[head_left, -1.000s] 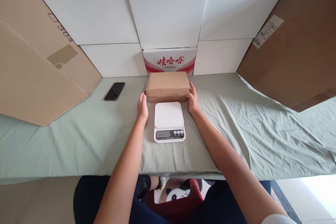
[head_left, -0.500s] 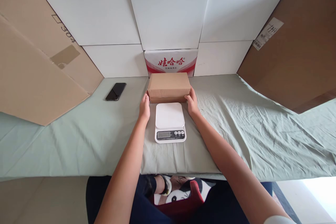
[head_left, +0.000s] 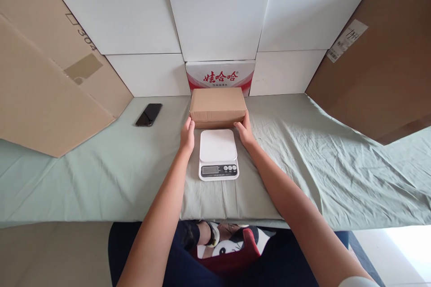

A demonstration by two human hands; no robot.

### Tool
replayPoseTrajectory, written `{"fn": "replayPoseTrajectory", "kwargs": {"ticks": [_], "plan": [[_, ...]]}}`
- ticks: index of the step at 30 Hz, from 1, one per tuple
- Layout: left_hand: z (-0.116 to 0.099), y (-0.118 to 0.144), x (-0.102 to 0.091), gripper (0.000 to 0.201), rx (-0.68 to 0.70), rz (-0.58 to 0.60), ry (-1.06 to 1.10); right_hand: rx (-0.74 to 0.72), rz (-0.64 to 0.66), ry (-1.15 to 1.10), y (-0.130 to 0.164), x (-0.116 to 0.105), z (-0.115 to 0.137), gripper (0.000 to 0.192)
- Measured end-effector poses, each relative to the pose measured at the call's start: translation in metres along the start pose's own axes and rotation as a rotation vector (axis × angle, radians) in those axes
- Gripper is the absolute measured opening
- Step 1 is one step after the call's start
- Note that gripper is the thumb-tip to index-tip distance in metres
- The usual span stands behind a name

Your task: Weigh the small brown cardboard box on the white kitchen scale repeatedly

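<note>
Between my two hands is a closed brown cardboard box (head_left: pixel 218 106), just behind the scale. My left hand (head_left: pixel 187 133) grips its left end, and my right hand (head_left: pixel 245 130) grips the right end with the thumb on the front face. A white kitchen scale (head_left: pixel 218 154) lies on the cloth between my forearms, its plate bare and its display panel toward me. Whether the box touches the cloth or is slightly raised, I cannot tell. The far fingers of both hands are partly hidden by the box.
A black phone (head_left: pixel 148 115) lies left on the green cloth (head_left: pixel 141 170). White boxes (head_left: pixel 218 22) and a red-and-white printed carton (head_left: pixel 220 74) wall off the back. Large cardboard panels stand at the left (head_left: pixel 50 80) and right (head_left: pixel 380 67). The table's front edge is near my lap.
The box looks slightly raised or tilted between my hands, its top face showing a little more. The whole view has shifted slightly. The scale and phone stay put on the cloth.
</note>
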State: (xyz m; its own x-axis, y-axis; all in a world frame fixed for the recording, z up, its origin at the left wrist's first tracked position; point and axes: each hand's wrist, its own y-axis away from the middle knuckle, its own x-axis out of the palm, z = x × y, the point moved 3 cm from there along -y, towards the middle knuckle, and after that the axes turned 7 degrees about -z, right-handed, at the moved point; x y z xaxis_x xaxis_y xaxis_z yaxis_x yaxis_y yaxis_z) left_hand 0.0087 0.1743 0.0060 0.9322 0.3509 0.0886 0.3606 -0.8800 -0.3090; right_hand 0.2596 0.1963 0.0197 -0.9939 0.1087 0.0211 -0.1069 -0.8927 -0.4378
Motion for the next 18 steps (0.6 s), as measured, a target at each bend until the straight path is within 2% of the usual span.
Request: {"fn": "replayPoseTrajectory", "kwargs": {"ticks": [5, 9, 14, 18], "plan": [[-0.040, 0.022, -0.005, 0.074, 0.160, 0.048, -0.045, -0.200, 0.078, 0.054, 0.009, -0.007, 0.013, 0.096], [-0.060, 0.053, -0.012, 0.084, 0.200, 0.062, -0.010, -0.250, 0.102, 0.108, 0.030, -0.018, 0.031, 0.095], [-0.056, 0.095, -0.025, 0.084, 0.175, 0.083, 0.017, -0.209, 0.050, 0.142, 0.068, -0.032, 0.046, 0.090], [-0.048, 0.114, -0.037, 0.082, 0.133, 0.069, 0.012, -0.181, 0.037, 0.162, 0.094, -0.035, 0.050, 0.087]]}}
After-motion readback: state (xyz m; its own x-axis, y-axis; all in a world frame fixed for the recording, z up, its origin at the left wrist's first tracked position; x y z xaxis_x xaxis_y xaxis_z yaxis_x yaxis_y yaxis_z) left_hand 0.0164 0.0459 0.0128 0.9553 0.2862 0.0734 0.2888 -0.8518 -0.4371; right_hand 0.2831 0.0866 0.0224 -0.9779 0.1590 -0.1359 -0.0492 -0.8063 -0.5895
